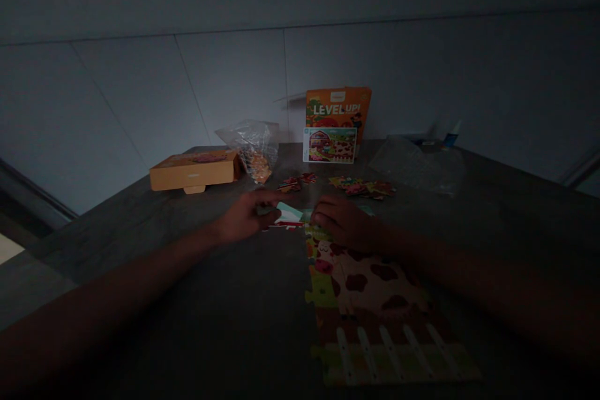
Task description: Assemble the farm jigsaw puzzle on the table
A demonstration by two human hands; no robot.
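Note:
My left hand (248,217) is closed around the left side of a pale green, white and red puzzle piece (289,212), its fingers and thumb on either side of it. To the right, my right hand (341,217) rests with bent fingers at the upper left of a joined puzzle section (375,287); what its fingertips hold, if anything, is hidden. The section shows a spotted cow above a white fence and lies flat on the dark table (225,325). My right hand and forearm cover part of its top and right side.
Loose puzzle pieces (363,187) lie behind my hands, with a smaller group (297,182) beside them. An orange box (194,170) and a plastic bag (255,153) stand left. A picture card (329,145) leans on an orange package (338,107). Clear plastic (417,164) and a bottle (451,135) are right.

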